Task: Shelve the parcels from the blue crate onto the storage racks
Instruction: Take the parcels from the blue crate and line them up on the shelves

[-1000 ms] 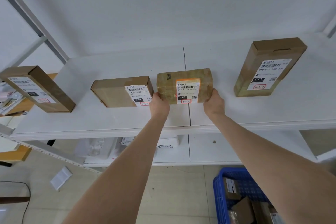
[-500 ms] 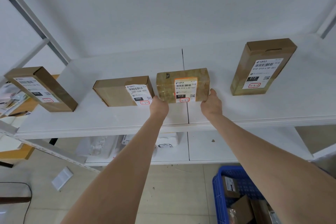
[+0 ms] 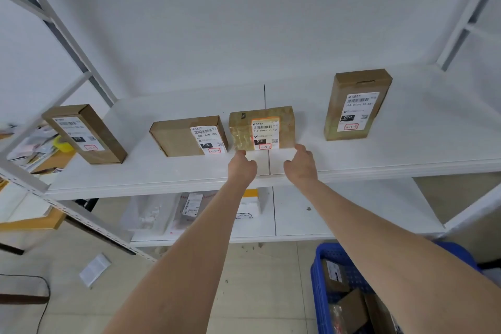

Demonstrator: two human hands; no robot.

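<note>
The taped parcel [image 3: 261, 129] stands on edge on the upper shelf [image 3: 379, 160], label outward, across the seam between boards. The left hand [image 3: 242, 168] and right hand [image 3: 301, 164] sit apart just in front of it, fingertips at its lower corners, neither wrapped round it; I cannot tell whether they touch it. A careless pull-back could tip it forward. A flat brown box [image 3: 187, 137] crowds its left side, and an upright box [image 3: 357, 104] stands well to its right. Below and right of it, the blue crate [image 3: 317, 279] holds more parcels.
</note>
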